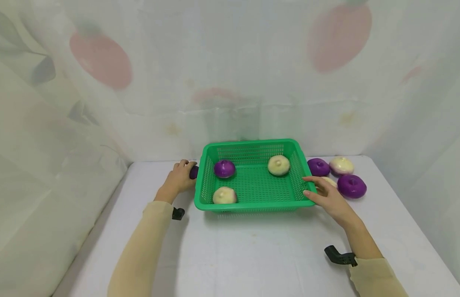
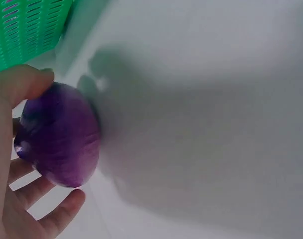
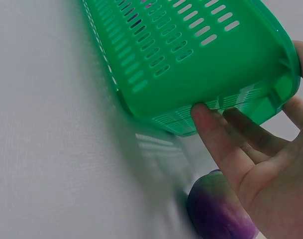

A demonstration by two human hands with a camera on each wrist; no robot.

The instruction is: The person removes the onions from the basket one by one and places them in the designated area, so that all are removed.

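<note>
In the head view, my left hand (image 1: 179, 177) is just left of the green basket (image 1: 248, 206). It holds a purple onion-like vegetable (image 2: 61, 134), thumb on one side and fingers round the other, close to the tabletop. At the basket's right end, my right hand (image 1: 328, 198) grips the rim, with some fingers against the outer wall (image 3: 191, 74). Inside the basket lie a purple onion-like vegetable (image 1: 224, 169) at the back left, a white turnip-like one (image 1: 278, 165) at the back right and another white one (image 1: 225, 195) at the front left.
Right of the basket sit two purple vegetables (image 1: 352, 186) and two whitish ones (image 1: 341, 165), one partly hidden behind my right hand. A white cloth covers the table (image 1: 248, 255). Pale printed curtains (image 1: 230, 74) hang behind and at both sides.
</note>
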